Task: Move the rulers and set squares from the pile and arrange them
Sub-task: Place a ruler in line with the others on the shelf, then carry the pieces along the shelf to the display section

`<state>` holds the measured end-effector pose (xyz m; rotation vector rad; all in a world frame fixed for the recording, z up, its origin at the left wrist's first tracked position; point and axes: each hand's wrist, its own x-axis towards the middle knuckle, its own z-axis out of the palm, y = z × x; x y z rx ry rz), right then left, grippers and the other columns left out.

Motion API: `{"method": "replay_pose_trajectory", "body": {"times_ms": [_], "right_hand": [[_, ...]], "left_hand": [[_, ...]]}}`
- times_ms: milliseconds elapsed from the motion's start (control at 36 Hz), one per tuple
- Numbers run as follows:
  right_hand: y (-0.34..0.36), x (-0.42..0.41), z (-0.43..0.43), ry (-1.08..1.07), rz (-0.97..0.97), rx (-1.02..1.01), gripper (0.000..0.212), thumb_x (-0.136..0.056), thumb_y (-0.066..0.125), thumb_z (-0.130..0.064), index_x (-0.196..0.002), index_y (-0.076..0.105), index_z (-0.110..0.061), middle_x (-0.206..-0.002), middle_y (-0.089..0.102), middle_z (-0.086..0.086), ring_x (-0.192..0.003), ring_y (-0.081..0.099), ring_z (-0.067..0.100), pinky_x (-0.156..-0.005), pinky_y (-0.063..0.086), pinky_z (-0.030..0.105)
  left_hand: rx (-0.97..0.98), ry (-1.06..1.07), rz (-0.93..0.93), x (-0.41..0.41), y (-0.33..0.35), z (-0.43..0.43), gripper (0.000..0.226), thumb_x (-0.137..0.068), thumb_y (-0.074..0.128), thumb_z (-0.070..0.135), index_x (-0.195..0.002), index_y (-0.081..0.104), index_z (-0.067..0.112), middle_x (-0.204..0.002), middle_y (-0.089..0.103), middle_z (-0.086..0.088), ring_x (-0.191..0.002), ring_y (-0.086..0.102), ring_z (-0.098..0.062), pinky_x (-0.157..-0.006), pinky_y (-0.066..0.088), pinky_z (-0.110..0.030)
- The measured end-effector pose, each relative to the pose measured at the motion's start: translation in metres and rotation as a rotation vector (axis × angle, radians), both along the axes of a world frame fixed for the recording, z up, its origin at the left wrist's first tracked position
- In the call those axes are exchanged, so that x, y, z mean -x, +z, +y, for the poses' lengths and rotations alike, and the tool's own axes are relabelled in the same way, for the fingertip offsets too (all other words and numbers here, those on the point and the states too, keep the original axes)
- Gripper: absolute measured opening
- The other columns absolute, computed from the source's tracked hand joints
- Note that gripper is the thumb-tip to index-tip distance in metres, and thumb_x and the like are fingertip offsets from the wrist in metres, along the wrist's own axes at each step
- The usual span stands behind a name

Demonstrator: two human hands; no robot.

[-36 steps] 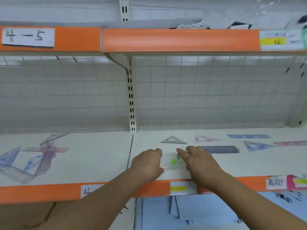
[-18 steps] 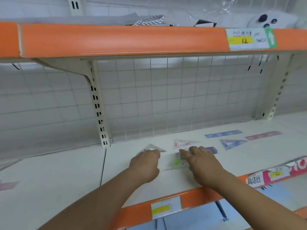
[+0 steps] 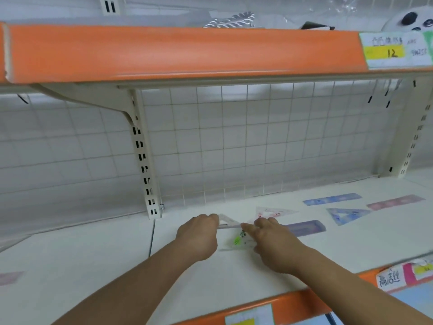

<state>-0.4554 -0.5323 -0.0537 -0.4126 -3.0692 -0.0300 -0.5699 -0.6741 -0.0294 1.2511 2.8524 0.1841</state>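
Set square (image 3: pixel 236 242) pushed rearward between left hand (image 3: pixel 199 235), right hand (image 3: pixel 275 246); long edge left-right.

left: open shelf (image 3: pixel 70 266) | right: purple ruler (image 3: pixel 304 227) | overhead: upper shelf (image 3: pixel 187 52)

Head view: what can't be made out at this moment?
- Clear square: outline covered by left hand and right hand, and blurred.
- Left hand's grip: fingertips hidden behind its knuckles.
- Top tag: cut by right edge, print blurred.
- Left pink ruler: cut by left edge.
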Motion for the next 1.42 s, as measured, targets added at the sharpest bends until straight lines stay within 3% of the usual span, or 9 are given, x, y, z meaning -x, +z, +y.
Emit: {"method": "replay_pose_trajectory", "body": {"times_ms": [222,500,917,1056,1333,1417], "right_hand": [[-0.001,0.027,-0.004,0.168,-0.073,0.085,0.049,-0.09,0.04,-0.01,-0.138,0.036,-0.021,-0.124,0.047,0.013,-0.112,0.042,0.03,-0.093,0.042,0.039],[-0.015,0.049,0.001,0.266,-0.098,0.198,0.032,-0.086,0.039,-0.011,-0.113,0.05,-0.022,-0.116,0.048,0.011,-0.109,0.047,0.031,-0.087,0.04,0.034],[-0.022,0.055,0.0,0.293,-0.093,0.172,0.032,-0.094,0.042,-0.023,-0.122,0.056,-0.027,-0.119,0.047,0.01,-0.111,0.045,0.029,-0.092,0.04,0.033],[-0.021,0.053,-0.001,0.289,-0.082,0.166,0.025,-0.093,0.044,-0.019,-0.112,0.058,-0.022,-0.111,0.046,0.009,-0.11,0.046,0.028,-0.08,0.037,0.032],[-0.01,0.051,-0.01,0.284,-0.032,0.162,0.03,-0.093,0.047,-0.021,-0.122,0.054,-0.024,-0.124,0.045,0.009,-0.114,0.042,0.027,-0.088,0.042,0.033],[-0.003,0.052,-0.015,0.299,0.026,0.199,0.036,-0.094,0.048,-0.025,-0.13,0.052,-0.025,-0.131,0.044,0.006,-0.122,0.039,0.025,-0.098,0.041,0.032]], "left_hand": [[-0.028,0.133,-0.018,0.002,-0.002,-0.013,0.026,-0.095,0.043,0.016,-0.121,0.05,0.014,-0.113,0.056,-0.005,-0.094,0.053,-0.02,-0.074,0.041,-0.03],[-0.007,0.229,-0.03,-0.008,-0.003,-0.029,0.032,-0.098,0.042,0.028,-0.128,0.046,0.016,-0.125,0.053,-0.004,-0.116,0.051,-0.023,-0.09,0.043,-0.033],[0.001,0.255,-0.036,-0.01,-0.006,-0.034,0.033,-0.097,0.043,0.028,-0.128,0.046,0.016,-0.127,0.053,-0.004,-0.117,0.05,-0.023,-0.09,0.043,-0.033],[0.005,0.255,-0.036,-0.01,-0.007,-0.036,0.035,-0.098,0.042,0.029,-0.129,0.045,0.016,-0.128,0.052,-0.005,-0.118,0.05,-0.024,-0.092,0.042,-0.033],[0.01,0.269,-0.031,-0.01,-0.009,-0.039,0.033,-0.097,0.042,0.029,-0.127,0.047,0.014,-0.125,0.053,-0.005,-0.116,0.051,-0.025,-0.091,0.044,-0.035],[0.008,0.288,-0.027,-0.012,-0.009,-0.041,0.033,-0.097,0.043,0.028,-0.126,0.048,0.014,-0.125,0.053,-0.006,-0.115,0.052,-0.025,-0.091,0.045,-0.035]]}}
